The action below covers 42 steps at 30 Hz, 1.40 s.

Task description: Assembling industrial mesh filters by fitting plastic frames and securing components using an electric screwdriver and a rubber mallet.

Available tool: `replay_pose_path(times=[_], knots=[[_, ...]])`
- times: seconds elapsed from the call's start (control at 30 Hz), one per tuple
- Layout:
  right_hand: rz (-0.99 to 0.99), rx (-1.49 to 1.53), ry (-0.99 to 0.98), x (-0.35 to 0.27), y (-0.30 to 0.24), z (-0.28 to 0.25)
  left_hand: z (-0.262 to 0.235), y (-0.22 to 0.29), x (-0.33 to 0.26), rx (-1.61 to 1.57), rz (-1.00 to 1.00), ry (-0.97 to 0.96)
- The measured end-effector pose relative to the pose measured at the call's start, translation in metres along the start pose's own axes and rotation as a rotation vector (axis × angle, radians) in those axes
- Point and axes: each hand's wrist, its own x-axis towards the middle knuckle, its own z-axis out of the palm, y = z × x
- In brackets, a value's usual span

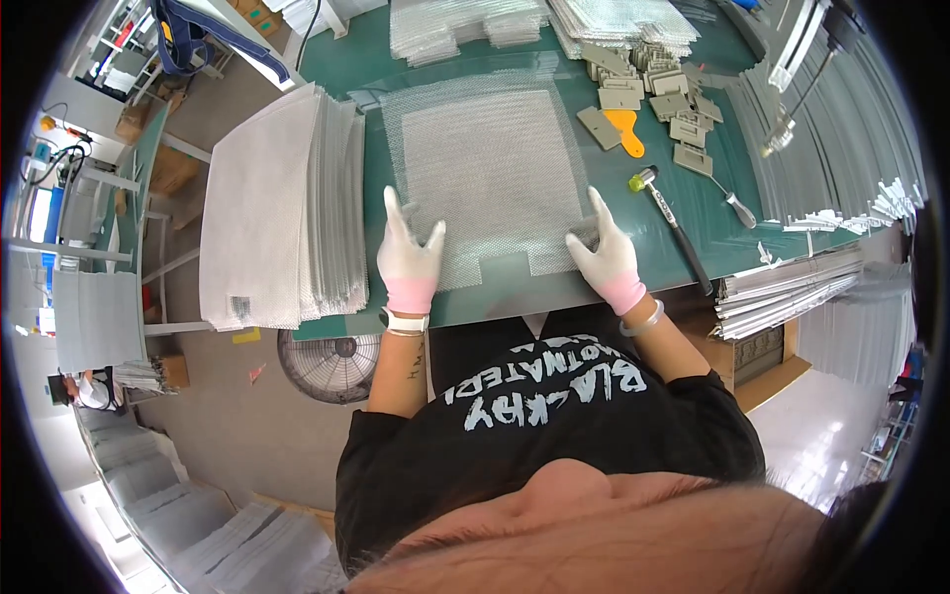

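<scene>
We press our left hand (411, 259) and right hand (606, 259) flat on the mesh sheet (495, 168). Fingers are spread, gripping nothing. A mallet (673, 223) lies just right on the green surface (554, 287).

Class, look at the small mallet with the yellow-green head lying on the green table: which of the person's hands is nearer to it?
The right. The right hand rests on the mesh sheet's near right corner, just left of the mallet. The left hand presses the sheet's left corner, farther away.

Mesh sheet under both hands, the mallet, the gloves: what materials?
Mesh sheet: looks like expanded metal or wire mesh, silvery, with glinting diamond weave; could be coated plastic. Mallet: dark handle, head with a yellow-green face, likely rubber or plastic. Gloves on left hand and right hand: white knit fabric with pink cuffs.
</scene>
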Motion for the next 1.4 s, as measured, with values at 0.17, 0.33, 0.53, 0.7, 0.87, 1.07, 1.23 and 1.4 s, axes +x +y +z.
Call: replay_pose_path(times=[0.17,0.33,0.53,0.7,0.87,1.07,1.23,1.4], knots=[[0.178,0.01,-0.133,0.002,-0.012,-0.003,0.007,-0.009,0.002,0.134,0.094,0.006],[0.117,-0.048,-0.124,0.004,-0.011,0.0,0.007,-0.011,0.007,0.128,0.023,-0.065],[-0.005,-0.101,-0.1,0.004,-0.007,0.003,0.013,-0.019,0.008,0.17,0.058,-0.079],[-0.043,-0.201,-0.15,0.001,-0.005,0.005,0.014,-0.02,0.01,0.163,0.017,-0.139],[-0.028,-0.167,-0.153,0.001,-0.006,0.005,0.015,-0.025,0.009,0.223,0.082,-0.108],[-0.023,-0.217,-0.169,0.005,-0.006,0.0,0.018,-0.022,0.011,0.227,0.024,-0.158],[0.065,-0.375,-0.36,0.031,-0.015,-0.024,0.011,-0.014,0.023,0.363,0.021,-0.16],[-0.075,-0.102,-0.266,0.108,0.033,-0.055,0.008,-0.023,0.044,0.366,0.412,-0.197]])
